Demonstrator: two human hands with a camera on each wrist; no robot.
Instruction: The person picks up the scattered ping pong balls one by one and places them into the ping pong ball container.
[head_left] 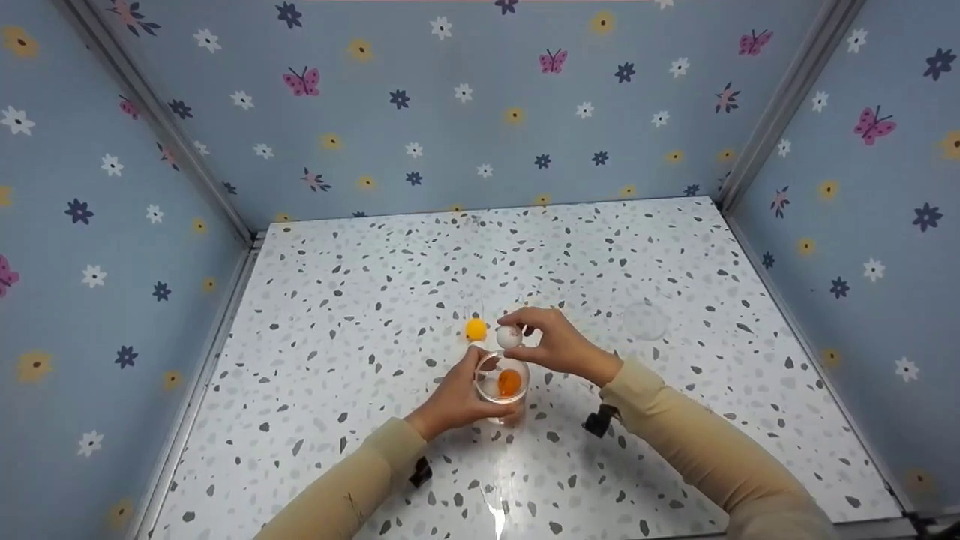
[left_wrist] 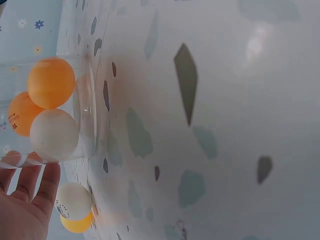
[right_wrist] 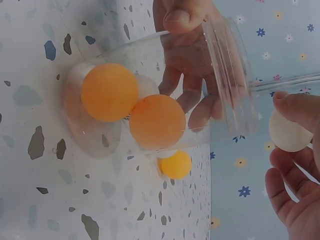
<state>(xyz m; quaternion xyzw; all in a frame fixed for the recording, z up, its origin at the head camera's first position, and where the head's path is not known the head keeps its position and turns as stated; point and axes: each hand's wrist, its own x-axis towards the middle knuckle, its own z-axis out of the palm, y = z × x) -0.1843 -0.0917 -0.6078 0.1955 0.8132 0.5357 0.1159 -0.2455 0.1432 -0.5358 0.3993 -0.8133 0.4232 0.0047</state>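
Observation:
A clear jar stands on the speckled table, and my left hand grips it round the side. Inside the jar, the left wrist view shows two orange ping-pong balls and a white ping-pong ball. My right hand pinches another white ping-pong ball between thumb and fingers, just beyond the jar's mouth. In the right wrist view this held ball is apart from the rim. Behind the jar lie a yellow-orange ball and a white ball, the latter mostly hidden in the head view.
A clear round lid lies flat on the table, right of my right hand. Blue flowered walls enclose the table at the back and both sides. Dark small devices sit under my wrists.

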